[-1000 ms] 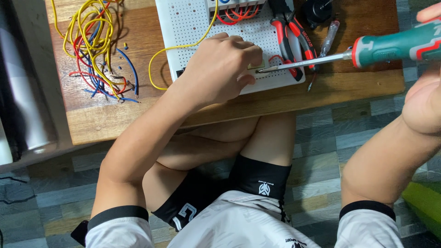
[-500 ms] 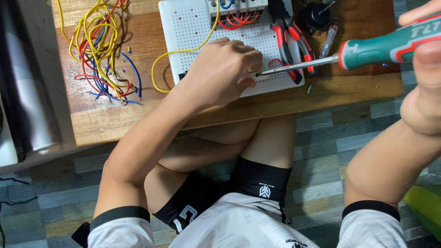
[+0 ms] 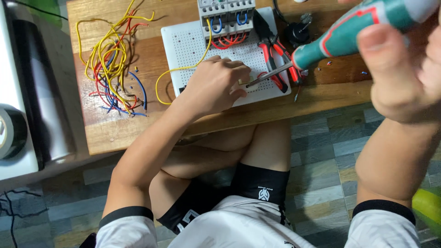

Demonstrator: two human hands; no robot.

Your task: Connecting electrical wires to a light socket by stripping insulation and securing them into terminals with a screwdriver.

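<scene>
Seen from above: left hand [image 3: 216, 85] reaching forward over the wooden desk [image 3: 115, 124], palm down and fingers curled onto the white perforated board [image 3: 188, 43], its grip pinching a small part at the screwdriver's tip, too hidden to identify. Right hand [image 3: 404, 69] raised close to the camera, its grip closed round the teal handle of the screwdriver [image 3: 340, 39], metal shaft slanting down-left to the left fingers. Red-handled pliers [image 3: 273, 50] lying on the board just beside; tangled coloured wires [image 3: 108, 59] well to the left.

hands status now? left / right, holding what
Left hand: curled closed on the white perforated board, pinching something small; cannot tell what.
Right hand: closed on the green screwdriver, tip meeting the left fingers.
</scene>
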